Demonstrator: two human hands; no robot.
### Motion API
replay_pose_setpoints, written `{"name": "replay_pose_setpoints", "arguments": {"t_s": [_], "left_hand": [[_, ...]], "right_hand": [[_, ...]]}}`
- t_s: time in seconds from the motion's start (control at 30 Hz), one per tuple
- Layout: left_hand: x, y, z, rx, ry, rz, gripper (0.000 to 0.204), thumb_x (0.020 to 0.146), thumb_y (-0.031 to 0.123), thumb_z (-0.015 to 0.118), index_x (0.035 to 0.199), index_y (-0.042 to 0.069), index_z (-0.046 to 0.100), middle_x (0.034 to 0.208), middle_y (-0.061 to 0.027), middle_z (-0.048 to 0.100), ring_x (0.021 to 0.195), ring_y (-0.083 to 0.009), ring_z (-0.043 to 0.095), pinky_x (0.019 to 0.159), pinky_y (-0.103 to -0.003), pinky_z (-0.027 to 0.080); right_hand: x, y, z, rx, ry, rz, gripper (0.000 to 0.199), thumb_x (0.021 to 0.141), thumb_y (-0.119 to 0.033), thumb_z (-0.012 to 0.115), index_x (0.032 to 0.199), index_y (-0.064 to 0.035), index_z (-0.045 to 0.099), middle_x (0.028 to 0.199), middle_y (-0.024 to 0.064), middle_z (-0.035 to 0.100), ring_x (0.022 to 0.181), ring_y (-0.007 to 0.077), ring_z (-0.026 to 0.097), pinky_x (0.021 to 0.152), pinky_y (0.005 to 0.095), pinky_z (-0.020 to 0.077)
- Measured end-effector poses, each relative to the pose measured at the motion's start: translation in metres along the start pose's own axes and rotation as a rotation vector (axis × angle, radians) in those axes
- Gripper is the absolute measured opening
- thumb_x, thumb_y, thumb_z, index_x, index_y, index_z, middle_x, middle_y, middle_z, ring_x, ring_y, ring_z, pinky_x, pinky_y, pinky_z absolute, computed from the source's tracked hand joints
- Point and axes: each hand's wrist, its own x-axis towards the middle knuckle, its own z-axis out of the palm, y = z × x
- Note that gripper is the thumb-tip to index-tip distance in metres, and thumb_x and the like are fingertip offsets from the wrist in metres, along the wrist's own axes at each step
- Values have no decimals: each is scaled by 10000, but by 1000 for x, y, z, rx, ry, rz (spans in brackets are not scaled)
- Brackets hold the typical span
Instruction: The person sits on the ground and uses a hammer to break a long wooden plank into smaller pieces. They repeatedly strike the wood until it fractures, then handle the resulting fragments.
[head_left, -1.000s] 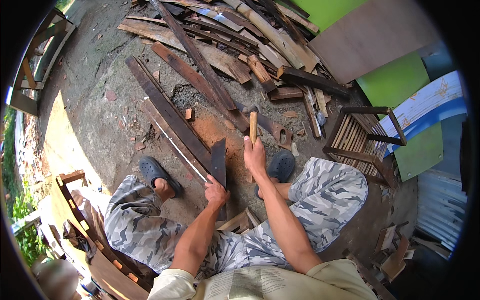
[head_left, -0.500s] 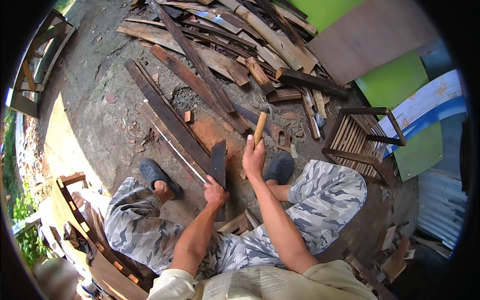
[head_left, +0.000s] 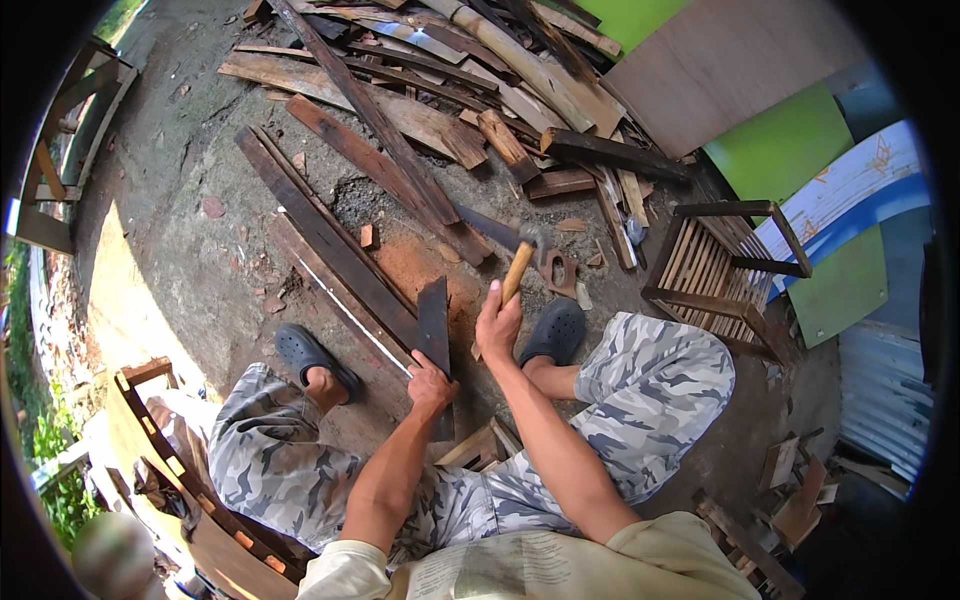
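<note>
My right hand (head_left: 498, 326) is wrapped round the wooden handle of a hammer (head_left: 517, 272), its head pointing away from me and blurred. The hammer is raised between my feet. To its left, my left hand (head_left: 431, 384) grips a short dark board (head_left: 433, 315), thumb and fingers closed on its lower part. That board crosses the near end of a long dark plank (head_left: 330, 235). Beside the plank lies a narrower strip with a white edge (head_left: 350, 318), its near end by my left fingers. Whatever is under the short board is hidden.
A handsaw (head_left: 557, 272) lies beyond the hammer, near reddish sawdust (head_left: 400, 265). A heap of old boards (head_left: 430, 110) fills the far side. A slatted wooden frame (head_left: 715, 275) stands at right; a wooden piece of furniture (head_left: 165, 470) is at near left. My clogs (head_left: 555, 332) flank the work.
My right hand and the hammer have shifted slightly left, and the hammer's head has dipped a little. My left hand keeps its hold on the short board. The whole view has shifted slightly.
</note>
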Motion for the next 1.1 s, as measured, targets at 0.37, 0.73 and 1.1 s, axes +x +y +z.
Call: {"name": "replay_pose_setpoints", "arguments": {"t_s": [0.37, 0.73, 1.1], "left_hand": [[-3, -16, 3, -217, 61, 110, 1174, 729, 427, 821, 1476, -96, 81, 1391, -322, 428, 1213, -422, 555, 991, -441, 498], [-23, -35, -17, -1097, -548, 382, 1046, 763, 279, 807, 1588, 157, 175, 1448, -130, 469, 1276, -275, 493, 1082, -445, 395], [-52, -46, -30, -1237, -474, 564, 825, 742, 99, 686, 1495, 95, 349, 1279, -82, 570, 1180, -237, 539, 1024, -372, 437]], "right_hand": [[-40, 60, -5, -84, -487, 548, 472, 948, -445, 612, 926, 24, 559, 610, 91, 574, 419, 199, 563, 372, 357, 456], [-14, 66, -1, 136, -501, 284, 456, 814, -300, 833, 1010, -28, 524, 940, 102, 657, 838, 178, 673, 635, 314, 549], [-37, 10, -30, 765, -613, 324, 502, 805, -250, 841, 1135, -2, 555, 1009, 81, 648, 933, 190, 642, 835, 338, 505]]}}
